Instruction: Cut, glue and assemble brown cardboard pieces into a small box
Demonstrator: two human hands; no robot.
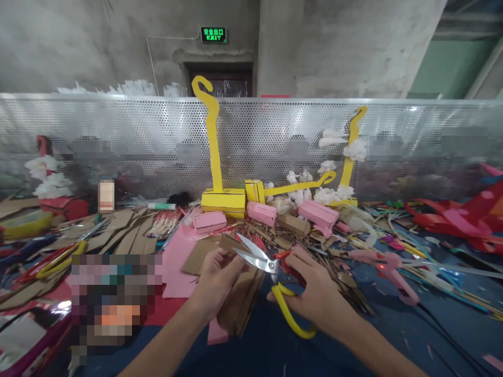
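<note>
Head view: the right hand (312,285) is clamped on scissors (269,265), blades spread above cardboard (238,309); the left hand (216,277) bunches its fingertips beside the blades; whether they pinch anything cannot be told.

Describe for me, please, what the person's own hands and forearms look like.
The left hand and right hand are ungloved, with no rings visible. The left forearm and right forearm are bare to the picture's edge, without sleeves, watches or bracelets in view.
</note>
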